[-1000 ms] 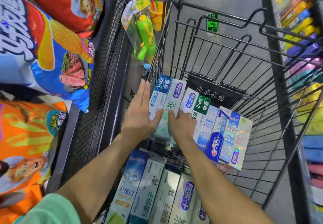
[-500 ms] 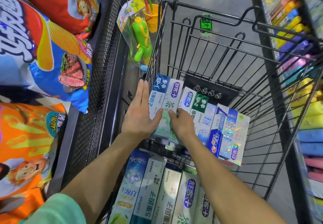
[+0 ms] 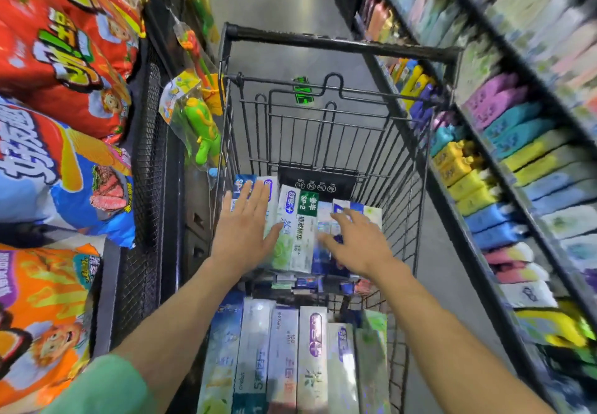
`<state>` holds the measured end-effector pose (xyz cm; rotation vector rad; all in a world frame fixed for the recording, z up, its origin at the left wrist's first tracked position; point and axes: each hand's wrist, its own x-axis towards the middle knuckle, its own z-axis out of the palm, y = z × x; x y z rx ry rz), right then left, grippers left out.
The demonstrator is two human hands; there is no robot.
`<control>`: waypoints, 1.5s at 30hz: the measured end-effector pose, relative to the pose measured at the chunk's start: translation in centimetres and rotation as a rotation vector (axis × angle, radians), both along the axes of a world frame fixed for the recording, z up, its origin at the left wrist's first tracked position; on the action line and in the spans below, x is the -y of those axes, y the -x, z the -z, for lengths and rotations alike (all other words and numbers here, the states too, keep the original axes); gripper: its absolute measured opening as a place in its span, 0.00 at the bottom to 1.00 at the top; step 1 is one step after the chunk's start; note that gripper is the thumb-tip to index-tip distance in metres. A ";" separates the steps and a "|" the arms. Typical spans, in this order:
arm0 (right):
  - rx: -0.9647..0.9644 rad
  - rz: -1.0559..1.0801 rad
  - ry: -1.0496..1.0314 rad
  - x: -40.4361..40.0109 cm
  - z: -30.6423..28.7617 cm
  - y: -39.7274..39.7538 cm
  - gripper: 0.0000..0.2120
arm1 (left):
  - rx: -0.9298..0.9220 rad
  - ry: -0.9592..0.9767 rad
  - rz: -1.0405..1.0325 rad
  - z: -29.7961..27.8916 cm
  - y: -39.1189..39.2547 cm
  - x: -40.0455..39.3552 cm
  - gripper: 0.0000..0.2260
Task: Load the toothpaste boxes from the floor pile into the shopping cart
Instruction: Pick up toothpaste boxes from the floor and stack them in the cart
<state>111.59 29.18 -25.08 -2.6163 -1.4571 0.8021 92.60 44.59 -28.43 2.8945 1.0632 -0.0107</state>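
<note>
Shop aisle, grey floor [image 3: 433, 252], shelving on both sides; view partly blurred.

Nearest, bottom left: green sleeve [image 3: 103, 387] on the left arm.

Near row of toothpaste boxes [image 3: 287, 358]: lying side by side, long sides touching, at the bottom edge of the view on the near side of the shopping cart [image 3: 339, 45]. Whether they lie in the cart or outside it cannot be told.

Left hand [image 3: 242, 229]: fingers straight and spread, palm down, resting on the left end of the far row of boxes.

Right hand [image 3: 355, 242]: fingers spread and slightly bent, palm down over the right end of the far row. Contact with the boxes cannot be told.

Far row of toothpaste boxes [image 3: 298, 229]: inside the black wire cart, side by side, leaning up toward its far end. Includes a white box with a green "SP-2" label [image 3: 307, 203] between the two hands.

Black panel [image 3: 318, 182]: at the cart's far end, just behind the far row.

Left of cart: black mesh rack [image 3: 145, 187] carrying snack bags [image 3: 58, 51] in red, blue and orange; a green toy in a clear packet [image 3: 200, 122] hangs beside the cart's left wall.

Right of cart: shelves of coloured packs [image 3: 504, 142], yellow, blue, pink and teal, blurred.
</note>
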 end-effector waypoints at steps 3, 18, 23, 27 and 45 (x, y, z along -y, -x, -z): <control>0.142 0.061 -0.024 5.8 -3.6 -1.5 0.38 | -0.029 0.022 0.136 -3.5 -4.2 3.3 0.36; 0.474 0.731 -0.029 47.9 -17.1 5.2 0.47 | 0.226 -0.111 0.922 -18.5 -13.7 39.6 0.34; 0.554 0.960 0.003 64.4 -19.6 14.4 0.48 | 0.260 -0.162 1.176 -21.1 -10.0 55.4 0.32; 0.606 1.171 0.057 75.5 -21.6 22.8 0.48 | 0.345 -0.182 1.357 -23.2 -7.4 67.6 0.34; 0.648 2.061 0.325 101.4 -20.4 55.6 0.40 | 0.268 -0.096 2.249 -21.3 9.3 109.5 0.39</control>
